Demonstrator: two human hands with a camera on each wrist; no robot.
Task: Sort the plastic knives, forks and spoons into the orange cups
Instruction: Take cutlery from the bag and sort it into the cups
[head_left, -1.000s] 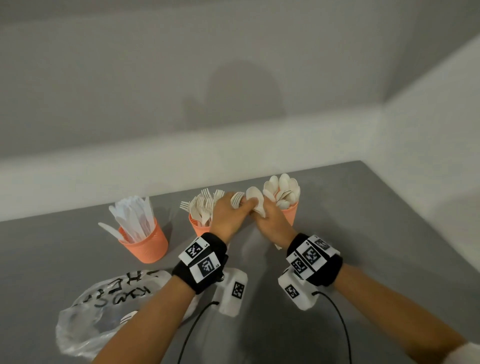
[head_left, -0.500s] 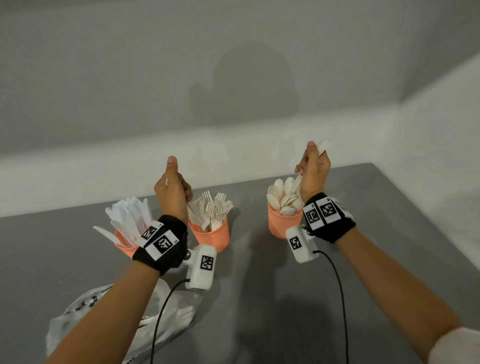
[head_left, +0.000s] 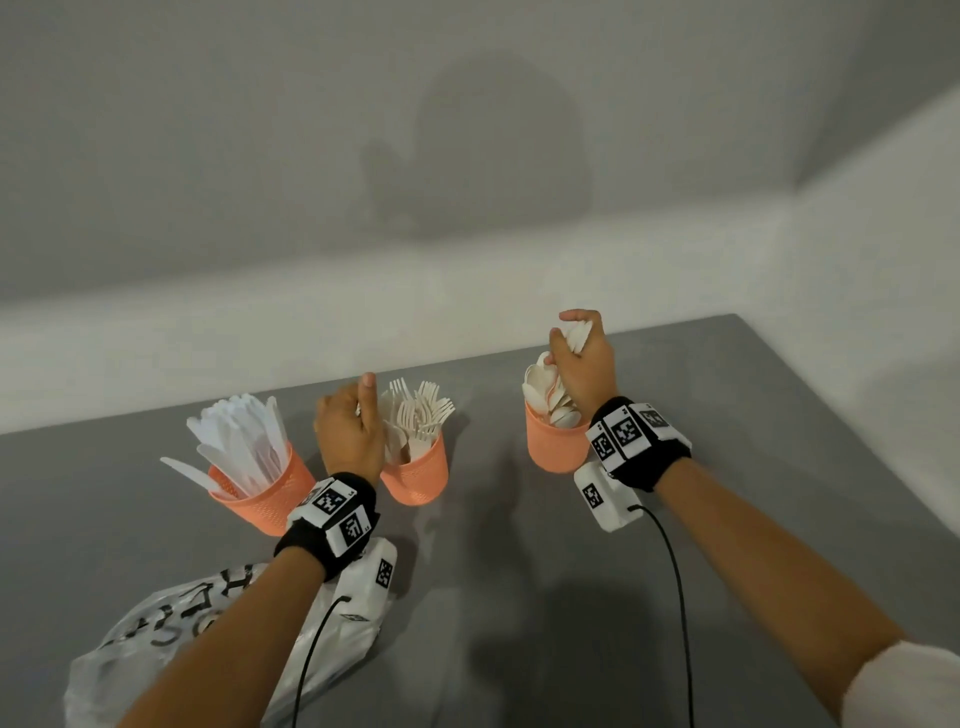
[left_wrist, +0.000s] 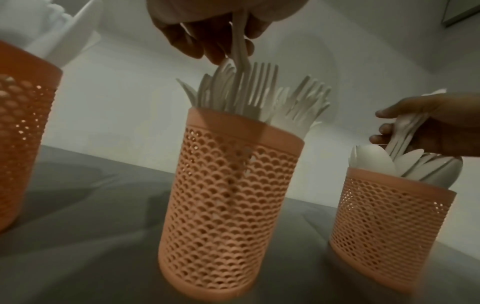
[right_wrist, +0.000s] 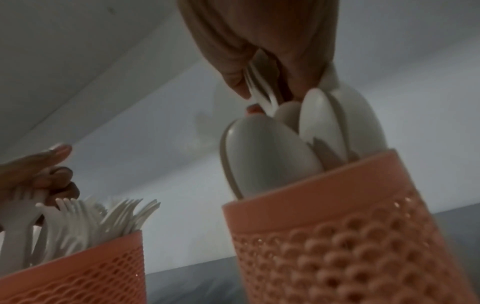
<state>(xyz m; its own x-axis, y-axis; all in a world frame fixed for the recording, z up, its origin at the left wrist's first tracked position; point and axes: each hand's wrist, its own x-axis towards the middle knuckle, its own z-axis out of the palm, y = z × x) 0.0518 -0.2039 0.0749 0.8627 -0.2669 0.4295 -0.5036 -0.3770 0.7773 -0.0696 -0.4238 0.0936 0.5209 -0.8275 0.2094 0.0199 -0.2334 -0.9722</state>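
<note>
Three orange perforated cups stand in a row on the grey table. The left cup (head_left: 262, 491) holds white knives (head_left: 241, 441), the middle cup (head_left: 415, 475) forks (head_left: 423, 410), the right cup (head_left: 553, 447) spoons (head_left: 543, 389). My left hand (head_left: 348, 426) hangs over the middle cup and pinches the handles of forks (left_wrist: 240, 51) whose heads point down into it. My right hand (head_left: 584, 358) is above the right cup, gripping a bundle of spoons (left_wrist: 405, 131) by the handles, bowls down among the others.
A crumpled clear plastic bag (head_left: 182, 623) with black lettering lies at the near left under my left forearm. Wrist camera cables trail from both wrists. The table (head_left: 519, 597) ends at a white wall behind and at its right edge.
Both hands have dropped from raised positions toward their cups. The left lowers forks into the middle cup, the right lowers spoons into the right cup.
</note>
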